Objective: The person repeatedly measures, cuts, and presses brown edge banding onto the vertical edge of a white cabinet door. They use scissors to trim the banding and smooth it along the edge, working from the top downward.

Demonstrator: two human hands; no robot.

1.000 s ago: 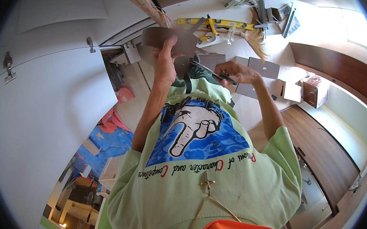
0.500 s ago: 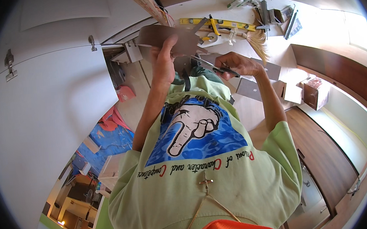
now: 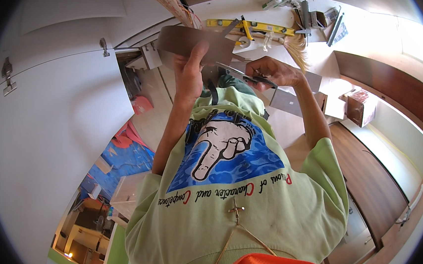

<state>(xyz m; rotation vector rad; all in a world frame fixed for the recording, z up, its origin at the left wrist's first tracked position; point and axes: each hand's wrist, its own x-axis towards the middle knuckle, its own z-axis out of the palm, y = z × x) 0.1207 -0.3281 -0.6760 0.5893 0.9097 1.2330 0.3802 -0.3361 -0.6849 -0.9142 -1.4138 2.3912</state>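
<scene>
My left hand [image 3: 189, 74] is closed on a wide, thin brown strip, likely edge banding [image 3: 177, 39], with the thumb pressed flat on its face. The strip curls into a loop at its left, and its loose end points right. In my right hand [image 3: 272, 71] is a pair of scissors [image 3: 236, 69] with dark handles, the fingers wrapped through and around them. The blades reach up and left to the lower edge of the strip near its right end. Whether they bite into it, I cannot tell.
Beyond my hands lie a yellow spirit level [image 3: 278, 27], a yellow-handled hacksaw [image 3: 247, 30], a straw broom [image 3: 296, 51] and a caulking gun [image 3: 305, 15]. A large white cabinet door [image 3: 57, 134] fills the left. Boxes [image 3: 361, 106] and brown boards [image 3: 368, 169] stand at right.
The strip has tilted slightly, and its right part looks less blurred. The scissors have shifted a little left along its lower edge. Both hands keep their grip.
</scene>
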